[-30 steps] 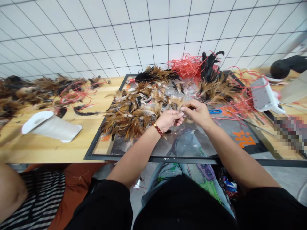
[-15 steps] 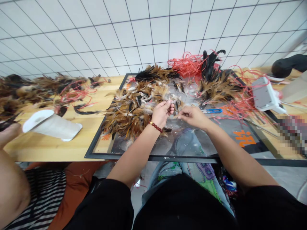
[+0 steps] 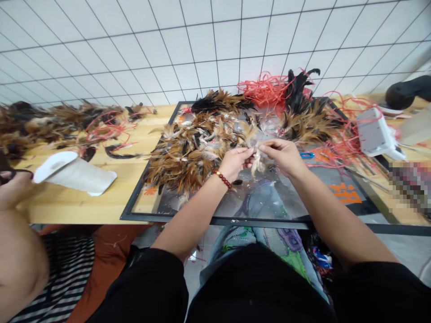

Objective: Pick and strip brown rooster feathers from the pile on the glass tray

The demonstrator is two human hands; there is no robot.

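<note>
Between my two hands is a small tuft of pale, fluffy feathers (image 3: 257, 162). My left hand (image 3: 236, 164), with a beaded bracelet at its wrist, pinches the tuft from the left. The fingers of my right hand (image 3: 284, 156) close on it from the other side. Brown and black feathers (image 3: 185, 163) lie in a wide pile just left of my hands, on a dark-framed glass panel (image 3: 215, 208). Behind my right hand, blue thread snips (image 3: 307, 155) are partly hidden.
Tangled red plastic strips (image 3: 266, 92) lie at the back, beside long black feathers (image 3: 298, 92). A white box-like object (image 3: 375, 132) stands at the right. To the left are a white holder (image 3: 76, 172), more feathers (image 3: 43, 125) and another person's hand (image 3: 15, 188).
My right hand has moved up and closer to my left. The pale tuft now shows between them, and the snips are more covered. The other person's hand has shifted slightly.
</note>
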